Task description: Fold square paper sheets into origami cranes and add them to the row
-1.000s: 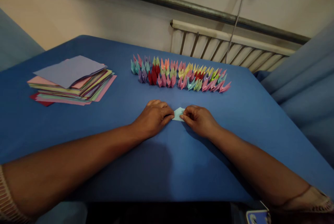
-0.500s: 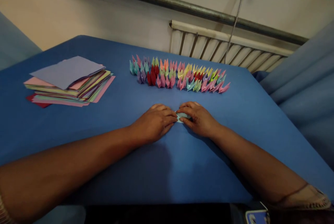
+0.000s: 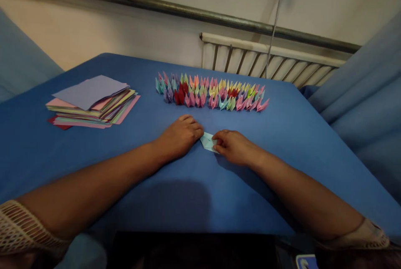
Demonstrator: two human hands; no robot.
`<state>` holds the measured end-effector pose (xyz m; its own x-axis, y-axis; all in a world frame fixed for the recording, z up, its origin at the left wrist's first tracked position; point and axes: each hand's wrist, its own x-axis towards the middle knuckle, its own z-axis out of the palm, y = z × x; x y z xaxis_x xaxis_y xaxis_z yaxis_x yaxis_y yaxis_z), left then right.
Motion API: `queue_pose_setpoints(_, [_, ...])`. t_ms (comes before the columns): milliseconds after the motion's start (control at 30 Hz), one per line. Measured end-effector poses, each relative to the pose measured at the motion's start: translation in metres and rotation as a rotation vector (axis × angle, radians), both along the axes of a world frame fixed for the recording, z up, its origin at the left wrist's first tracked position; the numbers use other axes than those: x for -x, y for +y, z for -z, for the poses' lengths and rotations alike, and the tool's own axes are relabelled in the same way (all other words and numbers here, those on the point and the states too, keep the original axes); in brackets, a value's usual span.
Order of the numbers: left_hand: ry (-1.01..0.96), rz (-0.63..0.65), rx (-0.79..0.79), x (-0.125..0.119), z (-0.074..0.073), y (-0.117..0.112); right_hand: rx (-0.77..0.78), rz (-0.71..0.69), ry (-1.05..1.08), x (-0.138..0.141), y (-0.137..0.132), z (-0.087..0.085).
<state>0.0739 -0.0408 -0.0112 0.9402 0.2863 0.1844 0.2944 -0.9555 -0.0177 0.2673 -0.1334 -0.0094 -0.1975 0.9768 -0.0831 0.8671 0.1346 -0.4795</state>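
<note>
A small folded piece of pale mint origami paper (image 3: 207, 141) lies between my hands on the blue-covered table. My left hand (image 3: 183, 135) has its fingers curled together at the paper's left corner, which they cover. Thumb and fingertips of my right hand (image 3: 234, 145) pinch the right end of the paper, hiding that side. Beyond the hands stand several rows of small folded paper cranes (image 3: 200, 98) in pink, red, yellow, green, blue and purple.
At the left lies a stack of coloured paper sheets (image 3: 94, 93), a lavender one on top. Behind the blue table (image 3: 150, 202) are a radiator (image 3: 241, 58) and a wall pipe (image 3: 150, 6). A blue curtain (image 3: 372, 106) hangs at the right.
My hands have moved slightly apart, so more of the mint paper shows. The left fingers have curled in from lying flatter. The camera view has shifted a little.
</note>
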Motion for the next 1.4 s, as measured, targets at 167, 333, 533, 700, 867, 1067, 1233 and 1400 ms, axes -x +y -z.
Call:
queue_pose_setpoints(167, [0.02, -0.078, 0.001, 0.004, 0.006, -0.033, -0.087, -0.143, -0.054, -0.015, 0.005, 0.005])
queue_pose_setpoints(333, [-0.029, -0.068, 0.09, 0.002, 0.013, -0.04, -0.186, -0.294, 0.016, -0.031, 0.017, 0.015])
queue_pose_setpoints(533, [-0.04, -0.051, 0.136, -0.001, 0.01, -0.028, -0.294, -0.394, 0.05, -0.033, 0.02, 0.019])
queue_pose_setpoints(700, [-0.043, -0.064, 0.142, 0.0, 0.007, -0.029, -0.332, -0.361, 0.002, -0.022, 0.02, 0.023])
queue_pose_setpoints(867, [-0.046, -0.104, 0.166, 0.005, 0.005, -0.026, -0.332, -0.325, -0.041, -0.009, 0.015, 0.023])
queue_pose_setpoints(1067, [-0.083, -0.11, 0.216, 0.01, 0.007, -0.021, -0.314, -0.323, 0.133, -0.015, 0.015, 0.027])
queue_pose_setpoints(1233, [-0.151, -0.15, 0.296, 0.005, 0.011, -0.021, -0.288, -0.223, 0.234, -0.017, 0.02, 0.033])
queue_pose_setpoints(1400, [-0.186, -0.254, 0.34, 0.0, 0.013, -0.018, -0.254, -0.049, 0.19, -0.009, 0.021, 0.037])
